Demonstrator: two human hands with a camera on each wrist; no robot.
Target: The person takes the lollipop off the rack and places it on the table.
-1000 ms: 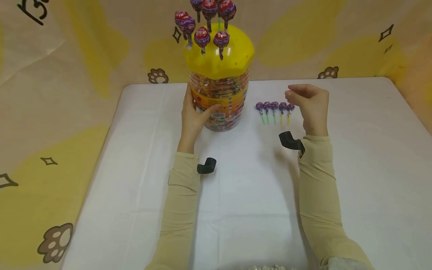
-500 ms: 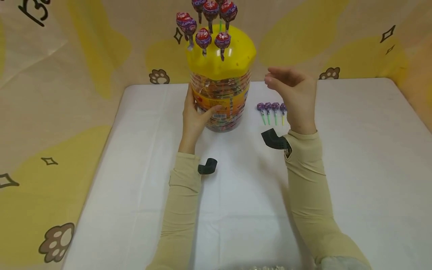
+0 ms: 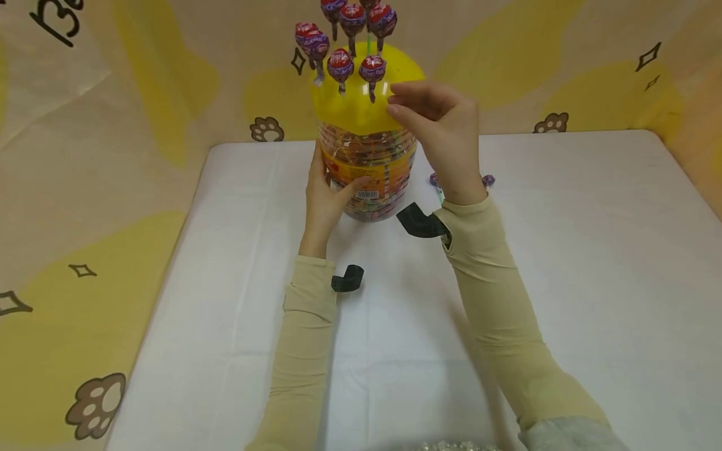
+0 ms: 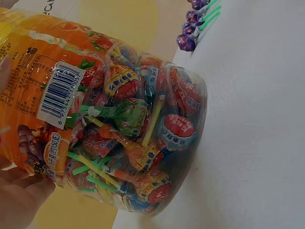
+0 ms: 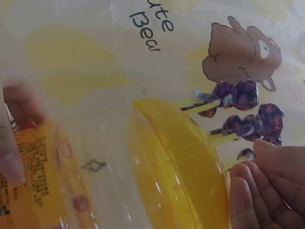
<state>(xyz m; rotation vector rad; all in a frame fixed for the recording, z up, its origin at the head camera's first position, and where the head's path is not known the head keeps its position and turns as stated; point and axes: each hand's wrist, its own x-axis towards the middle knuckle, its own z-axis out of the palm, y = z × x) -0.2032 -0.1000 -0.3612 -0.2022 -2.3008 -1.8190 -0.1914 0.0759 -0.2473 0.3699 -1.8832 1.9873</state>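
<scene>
A clear plastic jar (image 3: 366, 150) of wrapped lollipops stands at the back of the table, its domed yellow lid (image 3: 350, 113) on top. Several purple-and-red lollipops (image 3: 340, 64) stick up from the lid. My left hand (image 3: 324, 203) grips the jar's side, thumb across the orange label (image 4: 28, 90). By the lid's right side is my right hand (image 3: 442, 131), fingers bent and thumb tip apart from them, with nothing seen between. In the right wrist view, its fingertips (image 5: 245, 181) are beside the lid's edge, close to a partly hidden lollipop (image 5: 245, 155).
A row of purple lollipops (image 4: 187, 42) lies on the white tabletop (image 3: 372, 326) to the right of the jar, mostly hidden behind my right hand in the head view. A patterned yellow backdrop (image 3: 507, 69) rises behind the table. Something beaded (image 3: 457, 446) shows at the bottom edge.
My right hand has moved left and up, from above the lollipop row to the lid's right side. My left hand stays on the jar, which has not moved.
</scene>
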